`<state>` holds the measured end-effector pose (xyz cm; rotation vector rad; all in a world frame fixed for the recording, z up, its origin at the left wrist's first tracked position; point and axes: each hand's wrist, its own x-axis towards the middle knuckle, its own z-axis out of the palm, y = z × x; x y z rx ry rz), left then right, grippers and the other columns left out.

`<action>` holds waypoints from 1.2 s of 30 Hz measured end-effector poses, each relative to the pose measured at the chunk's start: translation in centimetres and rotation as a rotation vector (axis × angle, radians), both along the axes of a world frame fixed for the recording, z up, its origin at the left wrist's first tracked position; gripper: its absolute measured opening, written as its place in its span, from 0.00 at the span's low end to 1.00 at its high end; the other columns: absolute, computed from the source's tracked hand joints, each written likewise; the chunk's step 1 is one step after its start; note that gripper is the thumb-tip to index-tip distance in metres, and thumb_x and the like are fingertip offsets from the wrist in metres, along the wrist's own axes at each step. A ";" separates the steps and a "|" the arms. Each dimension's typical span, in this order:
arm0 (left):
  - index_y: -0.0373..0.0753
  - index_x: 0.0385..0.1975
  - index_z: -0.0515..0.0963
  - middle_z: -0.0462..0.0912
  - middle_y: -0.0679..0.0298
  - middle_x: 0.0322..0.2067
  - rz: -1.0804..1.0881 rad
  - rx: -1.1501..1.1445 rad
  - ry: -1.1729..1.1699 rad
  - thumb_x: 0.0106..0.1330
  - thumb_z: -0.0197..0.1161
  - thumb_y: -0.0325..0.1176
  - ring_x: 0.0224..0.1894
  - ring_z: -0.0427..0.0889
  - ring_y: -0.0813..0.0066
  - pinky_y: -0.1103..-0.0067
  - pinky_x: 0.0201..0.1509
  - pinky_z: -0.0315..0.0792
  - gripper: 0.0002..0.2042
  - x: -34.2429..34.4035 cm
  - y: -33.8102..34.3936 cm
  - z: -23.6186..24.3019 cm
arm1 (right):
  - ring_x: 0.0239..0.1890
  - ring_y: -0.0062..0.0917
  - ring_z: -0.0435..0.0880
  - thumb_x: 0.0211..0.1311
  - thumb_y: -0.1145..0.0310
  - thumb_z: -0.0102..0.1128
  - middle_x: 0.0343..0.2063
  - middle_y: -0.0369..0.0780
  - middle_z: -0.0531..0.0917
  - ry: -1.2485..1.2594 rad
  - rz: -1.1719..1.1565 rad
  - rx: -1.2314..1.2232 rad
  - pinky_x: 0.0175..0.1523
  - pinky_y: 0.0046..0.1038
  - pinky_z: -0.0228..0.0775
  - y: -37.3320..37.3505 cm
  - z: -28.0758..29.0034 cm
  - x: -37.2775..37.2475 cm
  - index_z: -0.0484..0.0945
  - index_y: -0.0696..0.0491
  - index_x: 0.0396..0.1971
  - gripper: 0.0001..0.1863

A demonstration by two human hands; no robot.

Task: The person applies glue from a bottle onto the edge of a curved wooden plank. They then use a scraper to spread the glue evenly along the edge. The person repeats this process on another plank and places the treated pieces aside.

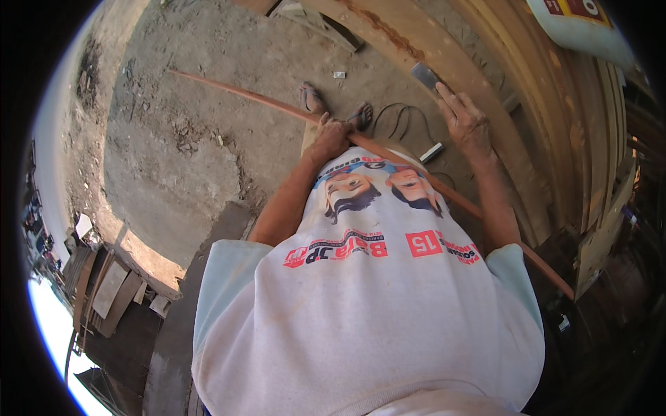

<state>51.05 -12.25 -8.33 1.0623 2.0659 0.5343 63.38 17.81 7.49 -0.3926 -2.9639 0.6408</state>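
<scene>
Head view: you stand on bare, dusty ground (pixel 208 132), with a stack of wooden planks (pixel 581 125) along your right. A long, thin, reddish-brown wooden strip (pixel 378 147) slants across your front, from out over the ground at your left, past your waist and beneath your right forearm. Your left hand (pixel 331 136) is closed around it. Your right hand (pixel 466 123) pinches a flat grey blade (pixel 424 74) at its fingertips; whether that touches the wood behind, I can't tell.

Red and black lettering (pixel 338 252) and a number in a red box (pixel 424 243) stand on the white shirt (pixel 374 319), pale print on the white container's (pixel 590 36) dark red-and-yellow label (pixel 577 9).
</scene>
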 end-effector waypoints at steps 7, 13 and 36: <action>0.47 0.46 0.87 0.89 0.59 0.43 0.023 0.026 -0.016 0.59 0.65 0.31 0.56 0.83 0.57 0.50 0.78 0.50 0.15 0.4 -0.4 -1.7 | 0.41 0.40 0.88 0.74 0.67 0.60 0.37 0.48 0.86 0.114 -0.135 -0.304 0.43 0.39 0.79 -1.2 2.0 -0.5 0.82 0.55 0.55 0.15; 0.47 0.53 0.85 0.89 0.58 0.43 0.027 -0.007 -0.053 0.58 0.65 0.29 0.58 0.81 0.56 0.51 0.78 0.50 0.21 -0.1 0.3 0.7 | 0.23 0.21 0.81 0.77 0.62 0.58 0.26 0.40 0.83 -0.128 -0.412 -0.656 0.32 0.27 0.73 -1.3 3.4 -1.7 0.83 0.58 0.54 0.17; 0.48 0.50 0.85 0.89 0.58 0.39 -0.021 0.000 -0.075 0.58 0.65 0.32 0.54 0.84 0.57 0.50 0.77 0.51 0.18 0.2 -0.2 -2.0 | 0.38 0.39 0.89 0.74 0.66 0.60 0.34 0.47 0.88 -0.154 0.050 -0.402 0.44 0.37 0.78 0.2 2.5 -4.7 0.85 0.58 0.49 0.13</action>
